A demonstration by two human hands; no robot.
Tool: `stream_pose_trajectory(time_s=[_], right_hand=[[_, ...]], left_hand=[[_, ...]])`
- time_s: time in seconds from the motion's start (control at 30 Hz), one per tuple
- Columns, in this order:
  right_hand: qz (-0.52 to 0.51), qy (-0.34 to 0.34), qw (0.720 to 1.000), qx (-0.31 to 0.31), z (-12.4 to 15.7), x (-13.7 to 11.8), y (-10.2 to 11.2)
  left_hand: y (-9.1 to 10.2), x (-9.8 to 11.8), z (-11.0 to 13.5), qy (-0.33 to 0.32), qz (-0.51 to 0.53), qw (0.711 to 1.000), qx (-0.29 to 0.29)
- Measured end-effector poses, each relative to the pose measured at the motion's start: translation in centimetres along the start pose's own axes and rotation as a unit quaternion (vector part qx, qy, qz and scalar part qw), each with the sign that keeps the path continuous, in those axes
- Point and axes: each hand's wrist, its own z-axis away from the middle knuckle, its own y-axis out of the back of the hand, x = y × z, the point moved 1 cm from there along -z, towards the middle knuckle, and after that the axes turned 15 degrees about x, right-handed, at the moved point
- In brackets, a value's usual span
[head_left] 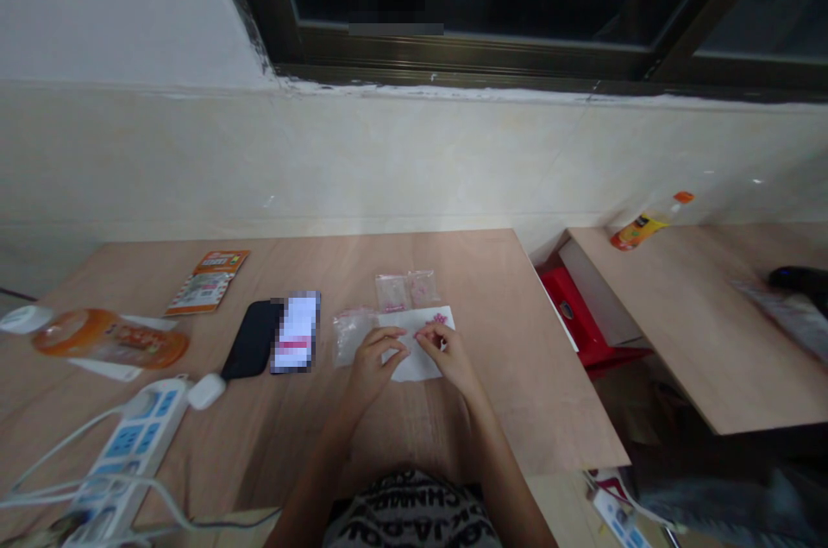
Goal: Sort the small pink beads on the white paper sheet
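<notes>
Both my hands rest on a white sheet of paper (420, 325) in the middle of the wooden table (504, 375). My left hand (375, 362) has its fingers curled, fingertips pinched near the sheet's middle. My right hand (446, 354) is pinched close to it, beside small pink pieces (438, 320) on the paper. What the fingers hold is too small to see. Small clear plastic bags (406, 289) lie just beyond the sheet, and another clear bag (349, 332) lies at its left.
A black phone (254, 339) and a blurred card (297, 330) lie left of the paper. Further left are an orange bottle (109, 339), a printed packet (208, 280), a white power strip (129, 453) with cables. A second table (699, 332) with a bottle (647, 224) stands right; a red box (582, 315) sits between.
</notes>
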Motion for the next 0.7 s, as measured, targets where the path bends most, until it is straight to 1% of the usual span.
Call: stream_pose_trajectory(time_s=[0.1,0.23,0.3,0.43,0.57,0.7], right_hand=[[0.003,0.006,1.0,-0.006,0.1,0.4,0.2],[0.023,-0.011,0.999,0.032,0.0,2.1,1.2],[0.066,-0.007,0.997,0.044,0.0,3.1,1.6],[0.181,0.0,0.983,0.026,0.5,4.5,1.9],[0.27,0.0,0.962,0.026,0.8,4.5,1.9],[0.305,0.007,0.952,0.033,0.9,3.9,1.8]], left_hand=[[0.0,0.0,0.1,0.012,0.003,1.0,-0.002],[0.0,-0.1,0.2,0.036,0.014,0.999,-0.011],[0.0,-0.1,0.2,0.05,0.017,0.998,-0.018],[0.1,-0.2,0.4,0.1,0.017,0.995,-0.009],[0.3,-0.6,0.5,0.152,0.0,0.988,-0.001],[0.4,-0.8,0.8,0.164,-0.007,0.986,0.015]])
